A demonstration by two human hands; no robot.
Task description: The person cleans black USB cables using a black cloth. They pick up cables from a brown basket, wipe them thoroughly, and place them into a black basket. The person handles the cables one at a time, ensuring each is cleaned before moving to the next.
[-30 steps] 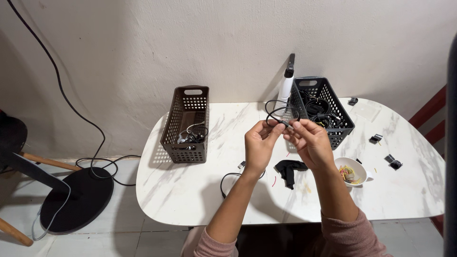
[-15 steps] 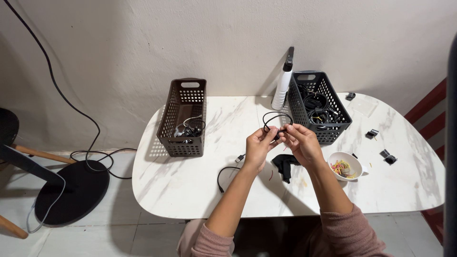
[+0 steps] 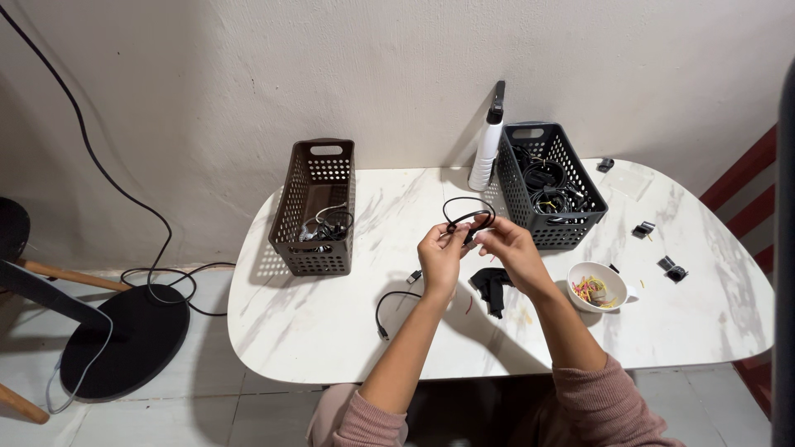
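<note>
Head view: left hand (image 3: 439, 252) and right hand (image 3: 507, 248) both pinching, holding looped black cable (image 3: 466, 213) above white table (image 3: 331, 323), beside dark basket (image 3: 548, 194).

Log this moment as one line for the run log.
left hand: pinches black cable loop | right hand: grips same loop | over white marble table | brown basket left, dark basket right
</note>
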